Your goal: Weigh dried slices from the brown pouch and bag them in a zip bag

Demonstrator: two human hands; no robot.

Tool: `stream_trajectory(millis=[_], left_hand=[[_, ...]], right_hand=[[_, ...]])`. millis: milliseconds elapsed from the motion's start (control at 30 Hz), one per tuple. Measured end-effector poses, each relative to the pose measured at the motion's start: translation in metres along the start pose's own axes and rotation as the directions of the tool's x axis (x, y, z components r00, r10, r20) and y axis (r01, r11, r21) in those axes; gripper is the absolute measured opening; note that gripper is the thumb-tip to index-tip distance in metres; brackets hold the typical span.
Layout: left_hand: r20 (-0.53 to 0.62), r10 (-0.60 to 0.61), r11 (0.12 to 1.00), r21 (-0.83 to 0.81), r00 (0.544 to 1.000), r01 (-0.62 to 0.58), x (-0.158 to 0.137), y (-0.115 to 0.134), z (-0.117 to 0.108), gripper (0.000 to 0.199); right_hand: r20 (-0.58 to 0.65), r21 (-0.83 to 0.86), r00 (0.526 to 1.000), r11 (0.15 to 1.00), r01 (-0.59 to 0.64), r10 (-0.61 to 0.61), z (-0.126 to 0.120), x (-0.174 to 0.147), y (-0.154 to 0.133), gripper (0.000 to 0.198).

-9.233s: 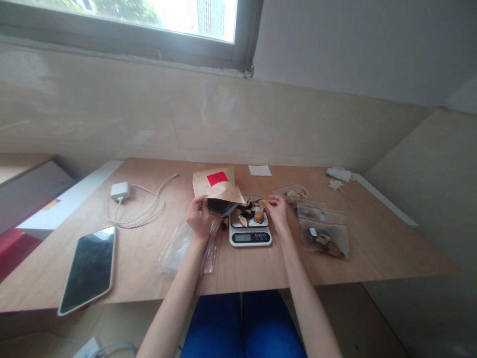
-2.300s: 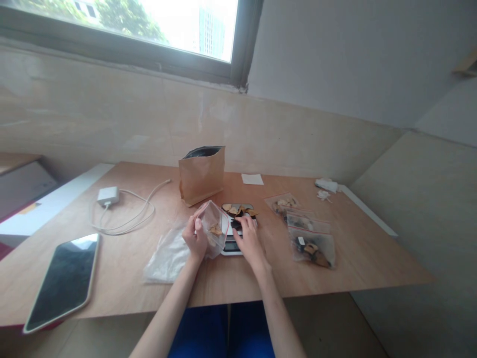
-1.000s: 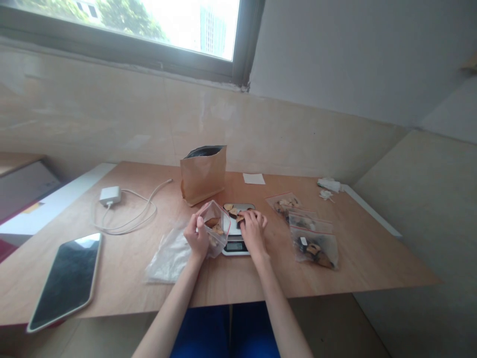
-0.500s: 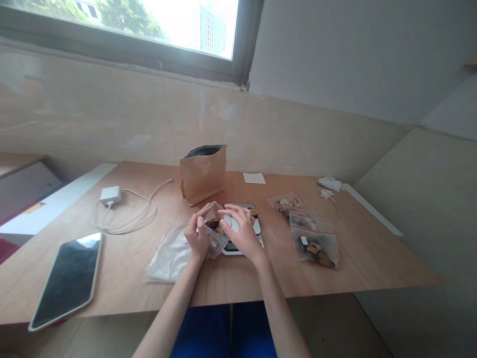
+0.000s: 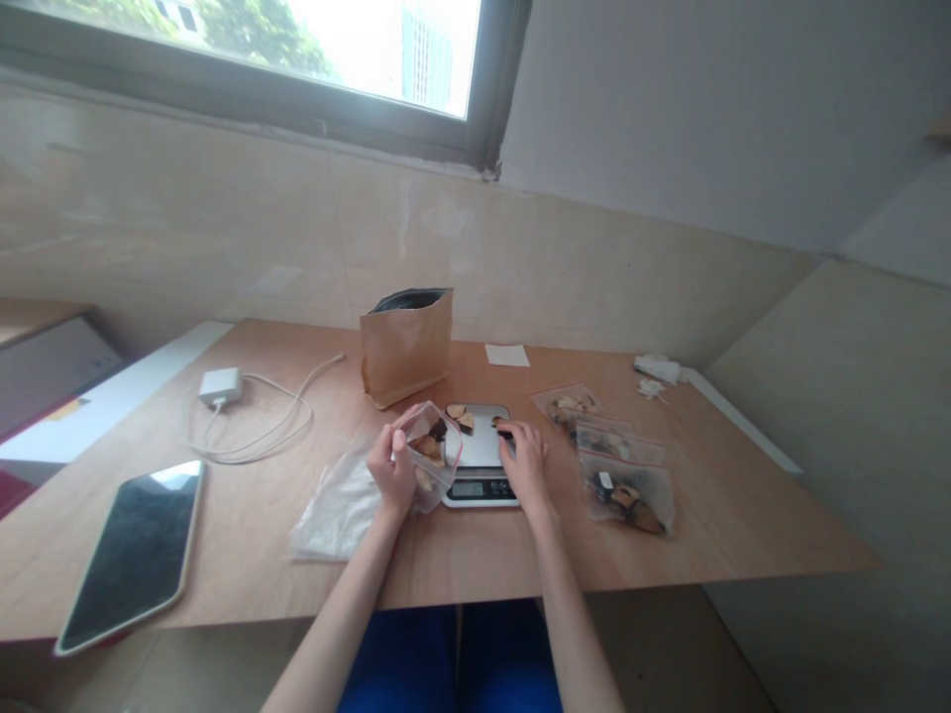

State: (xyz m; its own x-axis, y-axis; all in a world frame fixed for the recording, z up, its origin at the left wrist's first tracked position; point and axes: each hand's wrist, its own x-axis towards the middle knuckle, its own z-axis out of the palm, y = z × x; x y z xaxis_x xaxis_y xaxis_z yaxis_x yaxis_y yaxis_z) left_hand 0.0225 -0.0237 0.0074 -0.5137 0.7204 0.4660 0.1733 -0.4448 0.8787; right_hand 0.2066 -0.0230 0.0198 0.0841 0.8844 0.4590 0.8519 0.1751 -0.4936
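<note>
Beneath a window, a light wooden table point(image 5: 705, 505) is bearing a small grey digital scale point(image 5: 481, 462). Left hand point(image 5: 393, 469) is gripping an open clear zip bag point(image 5: 431, 460) of dried brown slices beside it; right hand point(image 5: 524, 458) is resting curled at the platform's right edge, fingertips pinching a dark slice point(image 5: 502, 429).

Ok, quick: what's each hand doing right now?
Left hand: closed on the open clear zip bag, holding it up.
Right hand: on the scale, fingertips at a dark piece; grip cannot be told.
</note>
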Motion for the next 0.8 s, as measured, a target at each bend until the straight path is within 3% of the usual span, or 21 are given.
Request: stream_trajectory(millis=[133,233,367,500,600,700,800], left_hand=[[0.006,0.000,1.000,0.009,1.000,0.000,0.000,0.000,0.000,0.040],[0.014,0.003,1.000,0.022,1.000,-0.004,0.000,0.001,-0.001,0.039],[0.019,0.024,0.999,0.035,1.000,-0.024,0.000,0.004,-0.001,0.038],[0.009,0.025,1.000,0.007,1.000,-0.025,0.000,0.005,-0.002,0.037],[0.008,0.015,1.000,-0.021,1.000,-0.015,0.000,0.003,-0.001,0.037],[0.007,0.008,0.999,-0.035,1.000,-0.008,0.000,0.001,-0.001,0.038],[0.004,0.017,1.000,-0.026,1.000,-0.017,0.000,0.001,-0.001,0.038]], right_hand=[[-0.008,0.118,1.000,0.993,0.015,-0.014,-0.006,0.001,-0.008,0.020],[-0.013,0.282,0.999,0.959,-0.036,0.041,-0.013,0.002,-0.022,0.018],[0.035,0.575,0.992,0.809,-0.122,0.125,-0.025,-0.001,-0.052,0.020],[0.184,0.700,0.983,0.702,-0.132,0.002,-0.030,-0.005,-0.073,0.022],[0.204,0.649,0.979,0.753,-0.110,-0.033,-0.024,-0.005,-0.071,0.023],[0.065,0.535,0.998,0.845,-0.026,-0.011,-0.011,0.000,-0.058,0.026],[0.008,0.371,0.996,0.926,0.075,-0.084,0.004,0.008,-0.046,0.029]])
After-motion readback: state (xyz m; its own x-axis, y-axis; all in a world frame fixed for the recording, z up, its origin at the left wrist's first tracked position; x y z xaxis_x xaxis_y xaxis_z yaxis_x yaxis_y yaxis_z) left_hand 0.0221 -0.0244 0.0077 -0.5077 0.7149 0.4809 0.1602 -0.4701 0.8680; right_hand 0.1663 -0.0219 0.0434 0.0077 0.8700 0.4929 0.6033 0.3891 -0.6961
